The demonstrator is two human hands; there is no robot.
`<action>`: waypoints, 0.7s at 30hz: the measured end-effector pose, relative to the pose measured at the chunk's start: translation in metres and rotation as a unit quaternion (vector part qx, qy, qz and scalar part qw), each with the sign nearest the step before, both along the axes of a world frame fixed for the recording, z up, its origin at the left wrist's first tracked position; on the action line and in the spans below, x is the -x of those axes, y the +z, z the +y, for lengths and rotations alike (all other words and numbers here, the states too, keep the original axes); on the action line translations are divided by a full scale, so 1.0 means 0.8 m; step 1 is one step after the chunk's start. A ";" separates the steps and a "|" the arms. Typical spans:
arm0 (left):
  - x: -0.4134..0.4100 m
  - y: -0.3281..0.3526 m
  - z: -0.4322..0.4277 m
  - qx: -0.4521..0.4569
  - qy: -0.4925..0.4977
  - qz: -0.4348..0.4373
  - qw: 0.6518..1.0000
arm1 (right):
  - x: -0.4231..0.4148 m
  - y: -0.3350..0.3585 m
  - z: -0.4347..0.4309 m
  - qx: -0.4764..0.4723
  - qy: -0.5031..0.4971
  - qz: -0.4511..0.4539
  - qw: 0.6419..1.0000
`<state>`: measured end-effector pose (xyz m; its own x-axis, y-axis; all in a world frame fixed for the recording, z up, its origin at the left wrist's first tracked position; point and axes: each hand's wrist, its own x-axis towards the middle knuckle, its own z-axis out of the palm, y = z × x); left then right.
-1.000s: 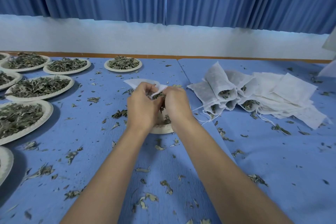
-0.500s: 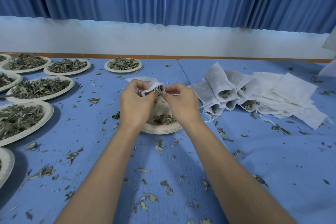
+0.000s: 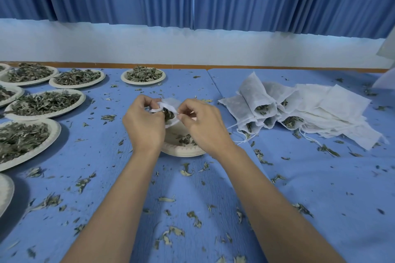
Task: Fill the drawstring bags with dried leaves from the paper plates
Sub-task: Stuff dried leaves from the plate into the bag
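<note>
Together, the left hand and right hand pinch the mouth of one bag between them, leaves showing in its opening, seemingly to hold it wide for stuffing. They hold it just above a nearly spent plate, so that spills would fall back there. Filled bags lie right of the right hand; full plates sit left of the left hand.

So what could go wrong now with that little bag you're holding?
The leaves poke out of the open mouth of the bag, so they could spill; the table already has many loose bits. The left hand and right hand hold it only near the top, so it might slip onto the plate below.
</note>
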<state>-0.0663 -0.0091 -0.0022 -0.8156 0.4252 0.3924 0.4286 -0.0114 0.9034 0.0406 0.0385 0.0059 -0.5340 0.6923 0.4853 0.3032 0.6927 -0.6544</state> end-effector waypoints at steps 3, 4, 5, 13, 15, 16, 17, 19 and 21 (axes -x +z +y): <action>-0.002 -0.001 0.002 0.006 0.010 0.027 1.000 | -0.007 0.000 0.003 0.028 0.034 0.018 0.999; -0.003 -0.001 0.003 0.005 0.001 0.040 0.999 | -0.009 0.000 0.004 0.039 0.032 0.024 0.998; -0.004 -0.002 0.004 0.008 -0.011 0.050 0.999 | -0.009 0.000 0.005 0.047 0.019 0.029 0.998; 0.007 0.010 0.002 0.037 -0.136 -0.042 0.989 | 0.001 -0.005 0.009 0.081 -0.091 0.059 0.991; 0.009 0.017 0.001 0.042 -0.165 -0.086 0.982 | 0.001 -0.003 0.010 0.087 -0.100 0.066 0.989; 0.010 0.020 -0.001 0.044 -0.180 -0.105 0.977 | 0.001 -0.002 0.010 0.091 -0.100 0.070 0.988; 0.011 0.023 -0.003 0.042 -0.196 -0.125 0.972 | 0.001 -0.002 0.010 0.095 -0.099 0.069 0.988; 0.011 0.026 -0.006 0.034 -0.226 -0.158 0.961 | 0.000 -0.002 0.009 0.095 -0.094 0.060 0.989; 0.010 0.028 -0.008 0.044 -0.236 -0.155 0.958 | -0.001 -0.002 0.009 0.092 -0.091 0.055 0.990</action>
